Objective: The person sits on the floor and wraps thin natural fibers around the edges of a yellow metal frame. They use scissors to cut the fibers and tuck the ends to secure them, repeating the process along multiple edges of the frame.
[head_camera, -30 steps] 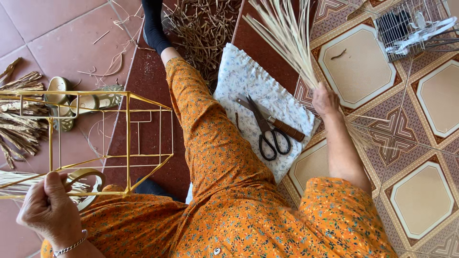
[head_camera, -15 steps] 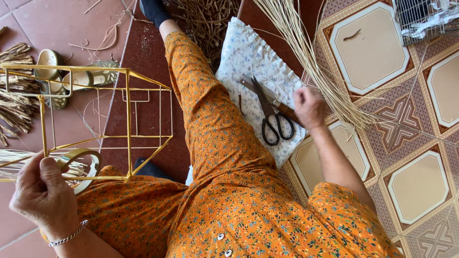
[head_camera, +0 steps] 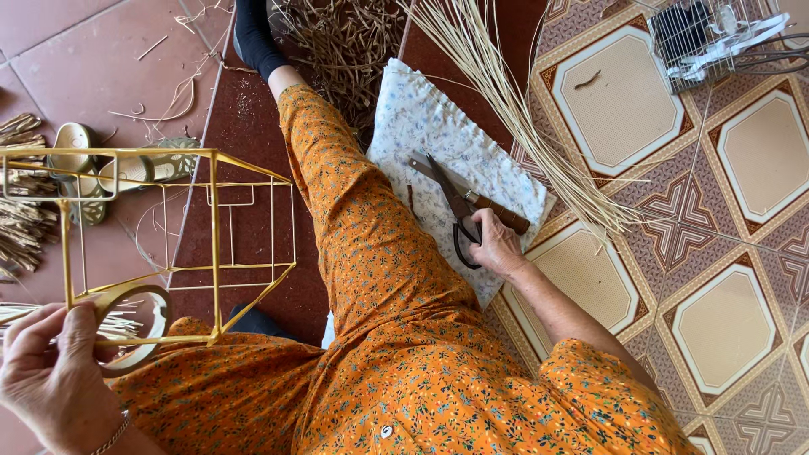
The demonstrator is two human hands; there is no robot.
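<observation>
The right hand [head_camera: 497, 244] reaches down with fingers curled around the black-handled metal scissors [head_camera: 458, 212] on the floral white cloth [head_camera: 421, 118]; the left hand [head_camera: 52, 375] grips the yellow wire box frame [head_camera: 215, 219]

Glossy gold metal frame [head_camera: 215, 227], cloth pad [head_camera: 438, 126]

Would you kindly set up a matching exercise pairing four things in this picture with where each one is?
Things:
1. scissors
2. wire frame
3. straw bundle
4. tape roll

Places:
A. fanned across the patterned tiles
B. beside the left hand, at the frame's near corner
C. on the floral cloth, under the right hand
D. over the red floor, held by the left hand

Pairs: 1-C, 2-D, 3-A, 4-B
</observation>
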